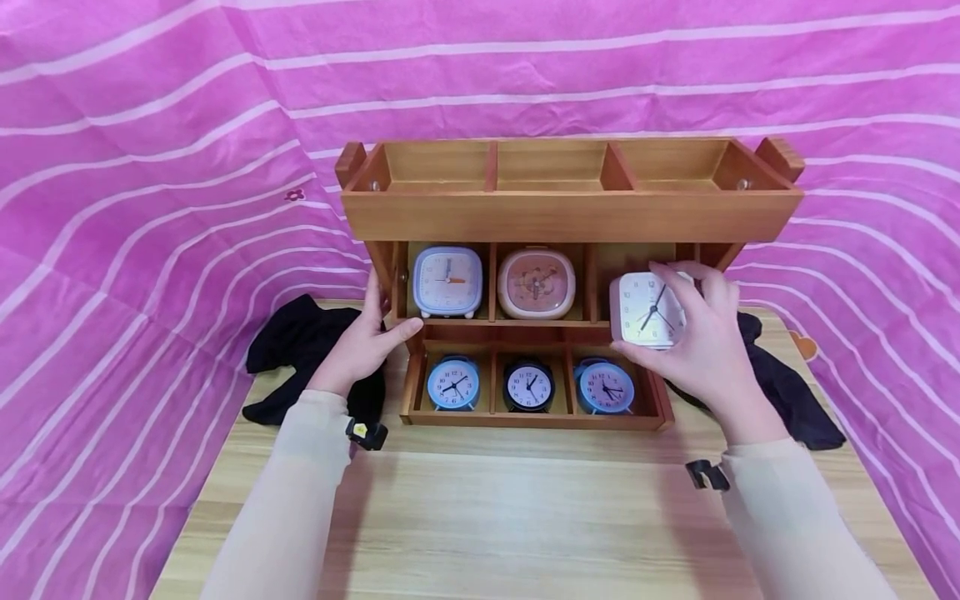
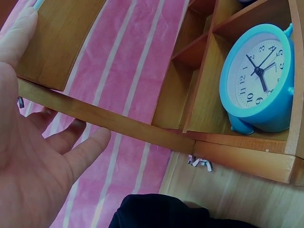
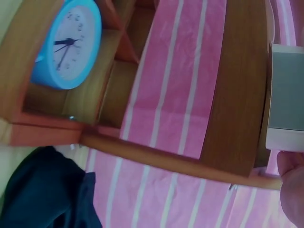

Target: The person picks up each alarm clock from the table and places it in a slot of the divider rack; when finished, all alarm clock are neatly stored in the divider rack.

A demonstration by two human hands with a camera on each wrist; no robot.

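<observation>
White clock (image 1: 647,310) in right hand (image 1: 701,333) grip, before rack (image 1: 570,212).

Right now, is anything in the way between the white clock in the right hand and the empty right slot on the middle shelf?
Nothing visible blocks it. The right hand holds the white clock just in front of the empty right compartment of the wooden organizer. The pink clock sits in the neighbouring slot, behind a divider.
</observation>
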